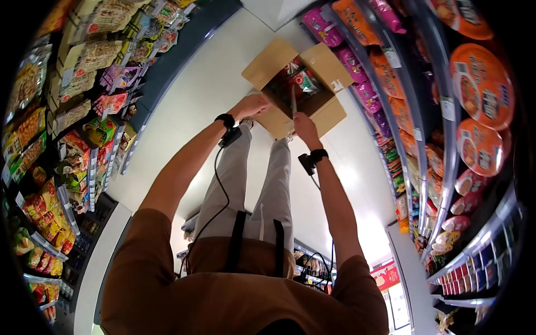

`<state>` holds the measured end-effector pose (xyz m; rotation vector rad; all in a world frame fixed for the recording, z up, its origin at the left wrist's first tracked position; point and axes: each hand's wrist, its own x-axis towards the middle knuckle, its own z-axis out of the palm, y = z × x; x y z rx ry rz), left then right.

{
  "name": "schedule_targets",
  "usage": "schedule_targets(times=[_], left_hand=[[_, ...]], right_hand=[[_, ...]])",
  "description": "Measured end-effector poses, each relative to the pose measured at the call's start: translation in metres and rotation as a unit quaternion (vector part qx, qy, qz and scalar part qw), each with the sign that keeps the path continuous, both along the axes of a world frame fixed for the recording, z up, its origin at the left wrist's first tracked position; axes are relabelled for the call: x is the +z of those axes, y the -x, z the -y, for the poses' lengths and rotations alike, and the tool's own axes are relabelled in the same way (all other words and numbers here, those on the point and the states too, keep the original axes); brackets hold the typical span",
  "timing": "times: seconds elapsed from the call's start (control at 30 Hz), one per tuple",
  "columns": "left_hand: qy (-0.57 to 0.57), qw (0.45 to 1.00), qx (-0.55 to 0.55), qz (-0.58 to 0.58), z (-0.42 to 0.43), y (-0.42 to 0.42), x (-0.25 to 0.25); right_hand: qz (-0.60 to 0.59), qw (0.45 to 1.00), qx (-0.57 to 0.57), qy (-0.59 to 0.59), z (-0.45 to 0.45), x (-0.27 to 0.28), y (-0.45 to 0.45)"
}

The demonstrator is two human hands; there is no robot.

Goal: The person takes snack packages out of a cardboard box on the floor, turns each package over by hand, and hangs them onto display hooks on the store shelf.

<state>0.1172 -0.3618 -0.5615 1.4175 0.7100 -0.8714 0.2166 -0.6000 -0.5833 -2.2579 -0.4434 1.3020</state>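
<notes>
An open cardboard box (324, 116) stands on the floor in front of my feet, its flaps folded outward. Inside it lie red and green snack packets (305, 81). My left hand (254, 106) is closed at the box's left flap; whether it pinches the flap cannot be made out. At the near side of the box is my right hand (304, 127), its fingers closed round a thin, long object (293, 100) that points into the box. What this object is cannot be told. Both wrists wear black bands with small devices.
Shelves of bagged snacks (75, 117) run along the left. On the right, shelves hold orange bowl packs (481, 86) and purple packets (350, 64). The pale floor (195, 89) lies between them. Black cables hang from my wrists.
</notes>
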Motion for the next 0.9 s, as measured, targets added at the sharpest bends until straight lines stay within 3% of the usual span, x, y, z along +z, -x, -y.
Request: schedule_targets(times=[0.07, 0.17, 0.3, 0.37, 0.47, 0.53, 0.6, 0.67, 0.7, 0.73, 0.8, 0.9], left_hand=[[-0.005, 0.999, 0.038, 0.035, -0.01, 0.013, 0.014], [-0.002, 0.997, 0.054, 0.051, -0.025, 0.024, 0.051], [-0.018, 0.99, 0.103, 0.096, -0.031, 0.024, 0.113], [-0.033, 0.984, 0.131, 0.116, -0.024, 0.033, 0.144], [-0.113, 0.966, 0.138, 0.188, -0.011, 0.047, 0.19], [-0.142, 0.94, 0.069, 0.301, -0.003, 0.059, 0.21], [-0.194, 0.919, 0.043, 0.34, 0.007, 0.074, 0.235], [-0.238, 0.887, -0.025, 0.394, 0.022, 0.088, 0.276], [-0.224, 0.899, 0.065, 0.37, 0.036, 0.096, 0.299], [-0.237, 0.895, 0.066, 0.371, 0.043, 0.105, 0.323], [-0.189, 0.902, 0.125, 0.368, 0.062, 0.118, 0.365], [-0.127, 0.907, 0.189, 0.355, 0.085, 0.145, 0.4]], right_hand=[[0.111, 0.992, 0.038, -0.035, -0.002, 0.032, 0.009], [0.055, 0.998, -0.01, -0.012, -0.011, 0.096, 0.015], [0.078, 0.99, 0.037, -0.113, -0.012, 0.172, 0.026], [-0.022, 0.994, 0.031, -0.099, -0.022, 0.234, 0.029], [0.005, 0.982, 0.151, -0.114, -0.02, 0.286, 0.034], [0.089, 0.954, 0.195, -0.211, -0.006, 0.297, 0.033], [0.057, 0.922, 0.304, -0.233, 0.005, 0.334, 0.03], [0.034, 0.91, 0.319, -0.261, 0.016, 0.373, 0.027], [0.001, 0.912, 0.312, -0.265, 0.02, 0.403, 0.025], [0.005, 0.907, 0.317, -0.276, 0.024, 0.433, 0.026], [-0.099, 0.935, 0.23, -0.252, 0.04, 0.481, 0.028], [-0.086, 0.911, 0.255, -0.312, 0.059, 0.517, 0.029]])
